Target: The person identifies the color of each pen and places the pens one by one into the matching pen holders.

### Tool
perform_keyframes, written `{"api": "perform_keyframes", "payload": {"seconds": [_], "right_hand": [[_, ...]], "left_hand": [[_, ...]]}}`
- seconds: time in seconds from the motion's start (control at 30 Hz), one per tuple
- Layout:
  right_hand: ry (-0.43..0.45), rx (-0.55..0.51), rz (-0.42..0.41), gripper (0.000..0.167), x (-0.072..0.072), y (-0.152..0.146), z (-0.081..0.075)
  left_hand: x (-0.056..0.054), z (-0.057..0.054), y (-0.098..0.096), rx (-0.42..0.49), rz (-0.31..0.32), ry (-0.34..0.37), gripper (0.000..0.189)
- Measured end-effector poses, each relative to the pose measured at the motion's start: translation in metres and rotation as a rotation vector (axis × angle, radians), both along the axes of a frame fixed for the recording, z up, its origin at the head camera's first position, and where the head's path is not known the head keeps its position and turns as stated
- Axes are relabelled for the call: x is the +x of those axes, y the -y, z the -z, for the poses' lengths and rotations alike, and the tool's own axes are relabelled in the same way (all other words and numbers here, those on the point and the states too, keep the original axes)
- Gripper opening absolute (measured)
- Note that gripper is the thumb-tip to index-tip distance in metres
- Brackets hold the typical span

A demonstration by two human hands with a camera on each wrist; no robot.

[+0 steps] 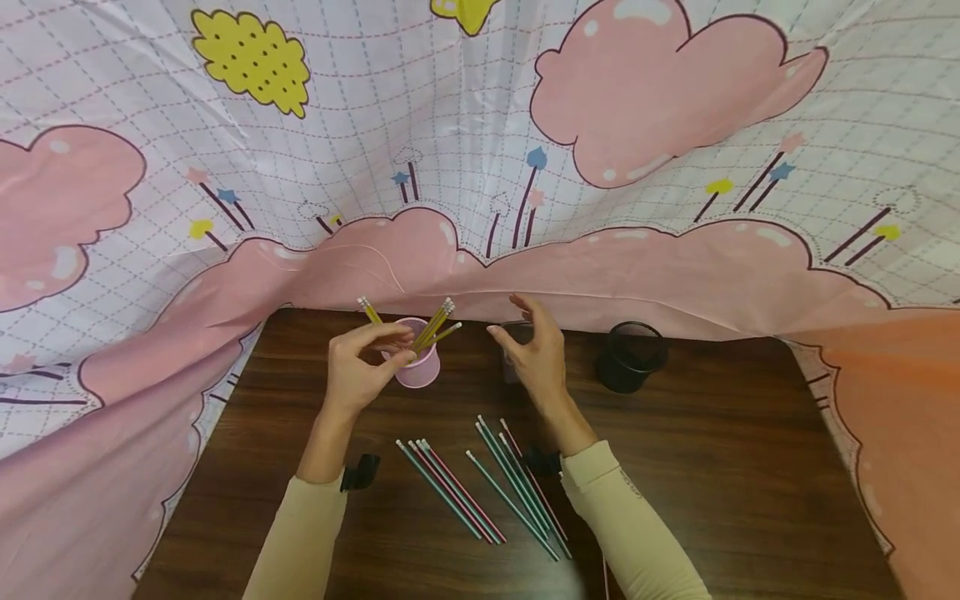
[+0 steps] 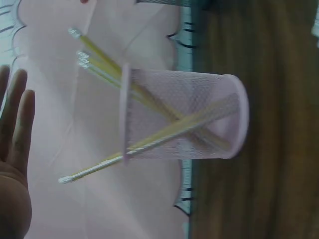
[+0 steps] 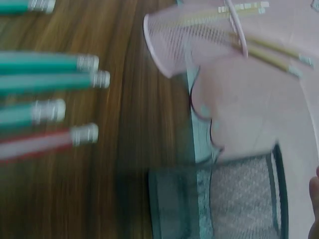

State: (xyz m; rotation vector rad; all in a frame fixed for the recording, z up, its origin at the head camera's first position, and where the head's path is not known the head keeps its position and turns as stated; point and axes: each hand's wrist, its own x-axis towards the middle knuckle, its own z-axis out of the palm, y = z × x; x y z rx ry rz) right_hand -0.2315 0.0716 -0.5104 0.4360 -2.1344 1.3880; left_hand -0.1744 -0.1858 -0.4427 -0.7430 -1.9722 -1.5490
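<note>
My left hand (image 1: 356, 371) hovers over the near side of a pink mesh pencil cup (image 1: 420, 375), fingers and thumb apart. In the left wrist view its fingers (image 2: 19, 119) stand straight, clear of the cup's rim. Several yellow pencils (image 1: 433, 323) lean inside that cup, eraser ends up. My right hand (image 1: 542, 358) is held above a dark mesh holder (image 3: 244, 199), thumb and fingers spread with nothing between them. In the head view it partly covers this holder. Only a bit of the right hand shows at the right wrist view's edge.
Green and pink pencils lie in two groups, a left group (image 1: 450, 492) and a right group (image 1: 521, 483), on the dark wooden table (image 1: 712, 483). A round black mesh cup (image 1: 630, 358) stands to the right. Behind the table hangs a patterned cloth (image 1: 480, 275).
</note>
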Motion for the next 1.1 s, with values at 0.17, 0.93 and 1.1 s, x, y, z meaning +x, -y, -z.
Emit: {"api": "perform_keyframes", "payload": {"seconds": [0.17, 0.93, 1.1], "right_hand": [[-0.048, 0.028, 0.090, 0.059, -0.004, -0.022, 0.007], [0.161, 0.005, -0.007, 0.074, -0.006, -0.047, 0.047], [0.207, -0.032, -0.046, 0.076, -0.007, -0.048, 0.051]], "left_hand": [[0.011, 0.021, 0.001, -0.006, 0.055, 0.034, 0.034], [0.035, 0.098, 0.029, -0.292, 0.137, 0.417, 0.021], [0.033, 0.130, 0.048, -0.340, 0.138, 0.461, 0.018]]}}
